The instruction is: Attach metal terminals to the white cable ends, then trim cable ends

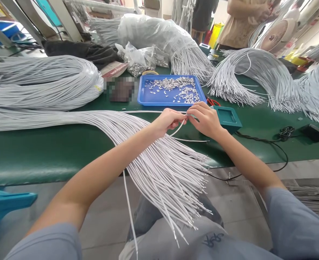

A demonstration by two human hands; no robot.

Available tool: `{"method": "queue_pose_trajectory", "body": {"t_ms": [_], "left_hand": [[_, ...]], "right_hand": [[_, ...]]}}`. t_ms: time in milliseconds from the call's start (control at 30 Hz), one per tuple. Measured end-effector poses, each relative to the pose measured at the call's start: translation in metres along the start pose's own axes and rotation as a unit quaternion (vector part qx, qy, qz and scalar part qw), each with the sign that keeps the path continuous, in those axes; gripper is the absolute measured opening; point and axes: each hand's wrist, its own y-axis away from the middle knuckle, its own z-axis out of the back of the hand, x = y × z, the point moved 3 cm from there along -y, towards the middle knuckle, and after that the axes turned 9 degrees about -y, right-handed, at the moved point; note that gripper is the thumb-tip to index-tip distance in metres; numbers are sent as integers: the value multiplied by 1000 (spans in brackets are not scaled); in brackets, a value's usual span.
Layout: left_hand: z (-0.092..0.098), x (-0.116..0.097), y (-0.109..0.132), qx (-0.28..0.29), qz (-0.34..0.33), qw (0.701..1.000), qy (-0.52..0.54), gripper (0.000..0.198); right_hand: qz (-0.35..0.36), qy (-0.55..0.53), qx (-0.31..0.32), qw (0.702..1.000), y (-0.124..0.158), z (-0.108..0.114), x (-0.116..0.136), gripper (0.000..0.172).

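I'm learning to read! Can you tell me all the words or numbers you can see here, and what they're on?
No words or numbers here can be read for sure.
Dark scrawl on the grey cloth in the lap: handwritten, upside down, not readable.
Yellow tag on the wire bundle: too small to read.
Card beside the bundle: print too blurred.
Blurred patch on the table: nothing readable.
The blue tray, the green box and the fan show no text.
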Motion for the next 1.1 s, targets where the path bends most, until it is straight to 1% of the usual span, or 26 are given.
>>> {"method": "queue_pose_trajectory", "body": {"t_ms": [100,200,233,267,300,333,367,400,433,467,500,533,567,600,633,700,733,767,800,833,867,900,933,967,1033,1100], "left_hand": [[-1,1,-2,7,20,999,36,27],[-3,5,-5,26,17,999,35,22],[-3,6,-7,29,0,1000,10,21],[-3,7,-8,22,-36,999,-33,19],[-2,6,-9,-2,-96,991,-93,18],[0,4,-8,-38,-181,968,-168,17],[1,2,-6,-80,-280,923,-251,17],[2,0,-3,-120,-380,855,-332,18],[2,-1,1,-151,-467,773,-401,20],[2,0,4,-167,-531,696,-454,22],[2,2,6,-171,-573,634,-490,25],[3,5,7,-170,-594,597,-511,27],[5,6,6,-174,-600,584,-518,28],[7,7,5,-183,-593,595,-511,28],[9,8,3,-194,-574,625,-492,26],[13,10,-4,-211,-501,723,-426,20],[13,12,-7,-210,-452,775,-388,19],[13,14,-11,-203,-399,821,-355,23],[12,16,-14,-190,-348,856,-331,29],[11,17,-17,-174,-302,882,-316,33],[9,18,-20,-156,-262,903,-304,35],[7,18,-23,-136,-229,918,-294,34],[5,16,-26,-116,-202,930,-285,32],[3,15,-30,-97,-181,939,-276,31],[-1,10,-37,-74,-160,949,-263,29],[-4,7,-44,-71,-156,952,-255,27]], "right_hand": [[-7,-7,22,1000,-1,0,-1,18],[-85,-45,41,995,0,-2,-4,22],[-126,-74,38,988,0,-2,-6,22],[-176,-117,28,977,0,-2,-6,21],[-233,-179,13,956,0,-2,-7,18],[-296,-259,-4,920,1,-2,-6,16],[-361,-351,-15,864,1,-3,-4,17],[-423,-445,-18,789,2,-5,0,20],[-475,-531,-14,702,3,-8,5,24],[-513,-598,-1,616,4,-10,12,28],[-537,-643,9,547,4,-12,18,30],[-551,-668,17,500,3,-12,22,30],[-559,-676,20,479,3,-12,24,29],[-564,-666,15,488,3,-11,23,26],[-564,-636,1,526,2,-9,19,23],[-549,-525,-32,650,0,0,5,18],[-535,-456,-34,711,-1,6,-2,20],[-521,-385,-16,762,-2,11,-9,24],[-506,-317,25,802,-2,15,-15,28],[-485,-246,92,834,-2,18,-19,32],[-457,-175,172,855,-1,18,-22,34],[-423,-107,247,865,0,18,-25,35],[-390,-48,309,866,1,16,-27,35],[-366,-12,352,862,2,14,-28,35],[-350,12,389,852,4,8,-31,33],[-348,20,398,849,3,2,-32,29]]}}
